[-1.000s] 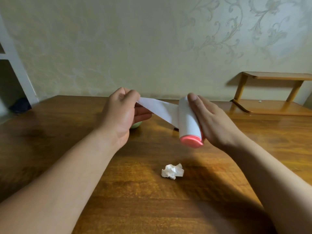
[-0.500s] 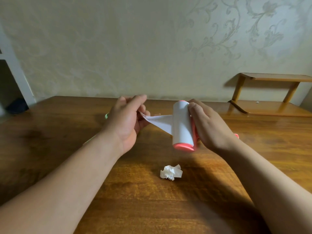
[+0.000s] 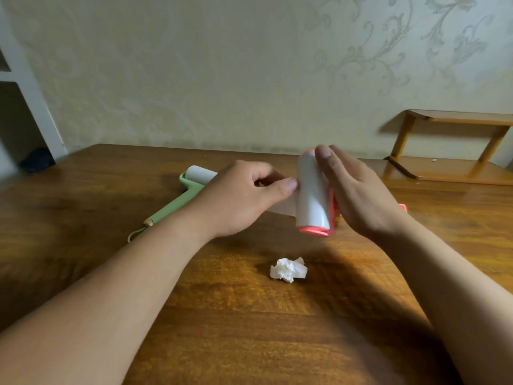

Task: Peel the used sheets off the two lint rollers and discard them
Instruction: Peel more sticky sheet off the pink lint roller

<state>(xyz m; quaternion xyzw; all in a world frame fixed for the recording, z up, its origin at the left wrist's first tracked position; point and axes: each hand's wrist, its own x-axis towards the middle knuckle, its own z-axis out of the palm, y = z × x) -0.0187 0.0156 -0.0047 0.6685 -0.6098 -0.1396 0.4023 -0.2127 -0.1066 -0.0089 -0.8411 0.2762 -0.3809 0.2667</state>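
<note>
A wooden table (image 3: 249, 329) fills the lower 2 thirds of the frame, running back to a pale patterned wall (image 3: 222, 65). At the right edge, a small wooden shelf (image 3: 455, 151) stands on the tabletop against that wall.

2 bare forearms reach in from the bottom corners and meet at the centre. The right hand (image 3: 358, 195) cradles the pink lint roller (image 3: 312, 195) from its right side, fingers stretched flat along the white roll with fingertips up near its far end; the roller is held above the table, its pink cap toward the camera. The left hand (image 3: 244, 195) is closed in a pinch on a partly peeled sheet (image 3: 280, 208), thumb pressed right against the left side of the roll, the loose paper showing below the thumb.

Left of centre, the green lint roller (image 3: 191, 182) lies flat on the table, its white roll partly hidden behind the left hand and its handle pointing toward the lower left.

Below the hands, a crumpled sheet (image 3: 288, 269) sits alone on the wood.
</note>
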